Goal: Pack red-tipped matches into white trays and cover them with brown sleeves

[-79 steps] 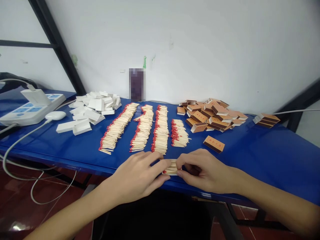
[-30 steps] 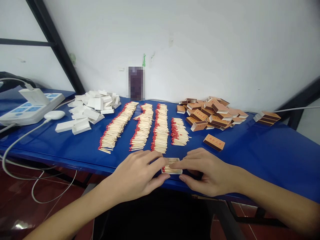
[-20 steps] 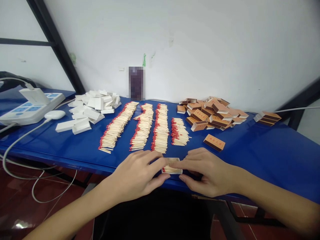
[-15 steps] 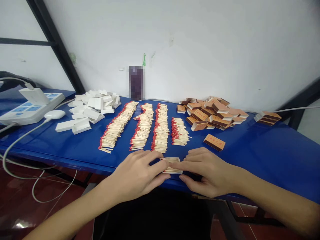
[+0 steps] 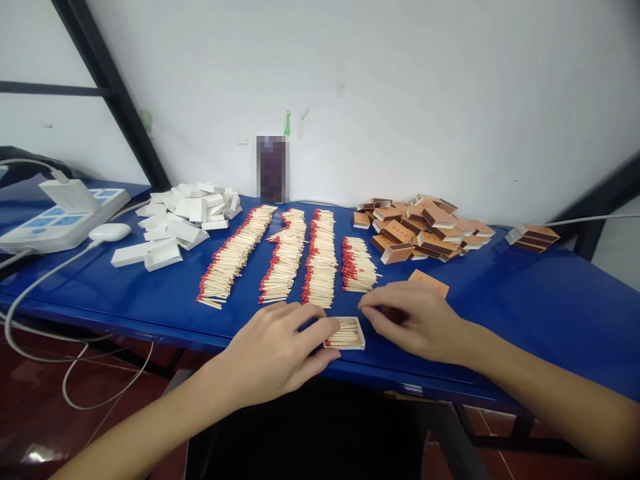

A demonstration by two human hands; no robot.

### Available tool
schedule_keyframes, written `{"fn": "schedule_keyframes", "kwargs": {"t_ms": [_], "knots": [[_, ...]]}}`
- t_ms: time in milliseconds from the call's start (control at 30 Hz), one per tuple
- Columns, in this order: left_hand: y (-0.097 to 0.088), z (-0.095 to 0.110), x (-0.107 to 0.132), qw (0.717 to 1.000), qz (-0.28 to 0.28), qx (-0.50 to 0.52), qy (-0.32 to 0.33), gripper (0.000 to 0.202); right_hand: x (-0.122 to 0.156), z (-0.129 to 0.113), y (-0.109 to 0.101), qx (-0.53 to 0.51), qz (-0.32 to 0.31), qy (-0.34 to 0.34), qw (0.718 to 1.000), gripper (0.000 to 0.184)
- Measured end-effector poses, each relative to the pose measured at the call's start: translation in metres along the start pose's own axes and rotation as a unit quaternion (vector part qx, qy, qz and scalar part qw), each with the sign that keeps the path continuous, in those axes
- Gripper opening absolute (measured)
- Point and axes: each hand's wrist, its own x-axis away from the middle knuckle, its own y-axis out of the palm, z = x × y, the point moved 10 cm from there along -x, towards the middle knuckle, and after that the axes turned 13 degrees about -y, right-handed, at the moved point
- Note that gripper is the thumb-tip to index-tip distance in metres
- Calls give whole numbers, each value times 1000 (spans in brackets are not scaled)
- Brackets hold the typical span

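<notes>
On the desk's front part lies a white matchbox tray [image 5: 361,333] with matches [image 5: 345,332] lengthwise in it. My left hand [image 5: 285,350] grips its left end, index finger over the top and thumb at the near side; the matches' heads are mostly hidden beneath these fingers. My right hand [image 5: 420,323] hovers just right of the tray, apart from it, with thumb and index finger curved and nothing visible between them. Behind that hand, an orange matchbox sleeve [image 5: 431,280] is partly covered. The nearest short row of red-tipped matches [image 5: 359,265] lies just beyond my fingertips.
Three longer match rows [image 5: 237,253] run across the blue desk [image 5: 165,293]. White trays [image 5: 190,207] are heaped at left, orange sleeves [image 5: 430,223] at right, with a few more sleeves [image 5: 533,237] farther right. A power strip [image 5: 65,217] with cables stands at far left.
My right hand has lifted off the matches in the tray and moved up and to the right, now covering part of the single sleeve. My left hand stays on the tray.
</notes>
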Motion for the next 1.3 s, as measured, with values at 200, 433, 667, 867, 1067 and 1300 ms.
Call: {"fn": "schedule_keyframes", "kwargs": {"t_ms": [200,433,667,867,1067,1300], "knots": [[3,0,-1,1000,-15,-2,0,22,7,33,-4,110,5,108,988,13],[3,0,1,1000,-20,-7,-2,22,10,39,-3,109,15,132,985,13],[4,1,0,1000,-18,-10,-4,18,12,45,1,88,0,153,984,11],[3,0,-1,999,-36,6,-3,16,10,43,3,79,-10,140,987,9],[2,2,-1,999,-38,17,7,14,9,44,3,77,-12,150,986,8],[3,5,-1,999,-30,9,16,14,11,49,5,59,-15,173,983,8]]}}
